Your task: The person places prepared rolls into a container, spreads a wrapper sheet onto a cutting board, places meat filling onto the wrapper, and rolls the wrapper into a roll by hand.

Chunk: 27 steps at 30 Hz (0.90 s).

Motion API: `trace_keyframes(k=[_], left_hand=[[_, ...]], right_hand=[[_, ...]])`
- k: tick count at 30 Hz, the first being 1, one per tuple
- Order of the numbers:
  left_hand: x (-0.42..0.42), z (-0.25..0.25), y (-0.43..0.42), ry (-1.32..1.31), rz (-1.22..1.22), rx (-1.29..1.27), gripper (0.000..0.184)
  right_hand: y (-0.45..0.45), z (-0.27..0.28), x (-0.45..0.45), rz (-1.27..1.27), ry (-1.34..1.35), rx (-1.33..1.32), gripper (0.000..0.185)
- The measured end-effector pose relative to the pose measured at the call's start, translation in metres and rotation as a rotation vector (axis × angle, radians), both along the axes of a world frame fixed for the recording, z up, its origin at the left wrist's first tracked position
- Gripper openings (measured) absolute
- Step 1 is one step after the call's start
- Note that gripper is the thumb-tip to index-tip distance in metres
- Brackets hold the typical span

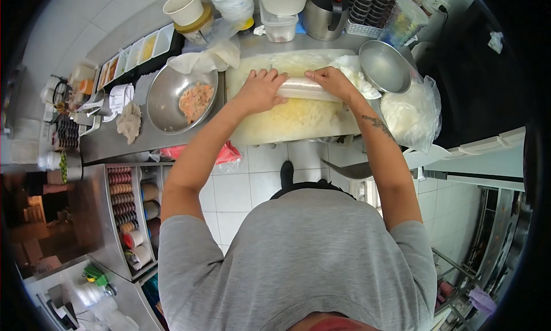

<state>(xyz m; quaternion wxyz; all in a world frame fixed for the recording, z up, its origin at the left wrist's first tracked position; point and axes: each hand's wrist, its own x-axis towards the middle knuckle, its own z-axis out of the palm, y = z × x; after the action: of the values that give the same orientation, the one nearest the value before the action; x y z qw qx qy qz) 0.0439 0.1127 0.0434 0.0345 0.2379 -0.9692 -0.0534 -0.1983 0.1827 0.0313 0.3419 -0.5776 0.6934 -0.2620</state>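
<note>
A pale, shiny roll of plastic wrap lies across the cutting board, whose surface is whitish and stained yellow. At its left end, my left hand is closed over the roll, with the thumb on the near side. My right hand grips the roll's right part from above, fingers bent. Left of the board, a steel bowl contains a lump of pinkish minced mixture. Crumpled white plastic sits just right of my right hand.
An empty steel bowl and a bag of white stuff stand at the right. Behind the board are a steel jug, tubs and stacked dark cups. A cloth lies at the left, near ingredient trays.
</note>
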Motion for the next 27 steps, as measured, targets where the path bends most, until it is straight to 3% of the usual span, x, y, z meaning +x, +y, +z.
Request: trace_keyframes(k=[4, 7, 10, 13, 16, 23, 26, 27], left_hand=[[0.000, -0.004, 0.001, -0.019, -0.025, -0.067, 0.074], [-0.001, -0.004, -0.005, -0.050, -0.036, -0.029, 0.079], [-0.004, -0.003, -0.013, -0.080, -0.048, 0.009, 0.082], [-0.006, -0.004, -0.019, -0.099, -0.050, 0.043, 0.087], [-0.008, -0.009, -0.023, -0.066, -0.056, 0.043, 0.090], [-0.003, -0.016, -0.020, 0.016, -0.091, -0.012, 0.075], [-0.006, -0.011, -0.026, 0.070, -0.108, 0.081, 0.061], [-0.009, -0.002, -0.031, 0.025, -0.076, 0.255, 0.059]], right_hand=[[-0.002, -0.009, -0.005, -0.094, -0.030, 0.055, 0.060], [0.000, -0.012, -0.002, -0.175, -0.045, -0.087, 0.061], [0.000, -0.001, 0.005, -0.250, 0.075, -0.017, 0.051], [0.010, -0.014, 0.015, -0.056, 0.524, -0.659, 0.044], [0.027, -0.011, 0.032, 0.219, 0.608, -0.702, 0.056], [0.015, -0.013, 0.021, 0.339, 0.537, -0.437, 0.056], [0.007, 0.012, 0.016, 0.406, 0.436, -0.220, 0.050], [0.002, 0.009, 0.011, 0.358, 0.430, -0.288, 0.048]])
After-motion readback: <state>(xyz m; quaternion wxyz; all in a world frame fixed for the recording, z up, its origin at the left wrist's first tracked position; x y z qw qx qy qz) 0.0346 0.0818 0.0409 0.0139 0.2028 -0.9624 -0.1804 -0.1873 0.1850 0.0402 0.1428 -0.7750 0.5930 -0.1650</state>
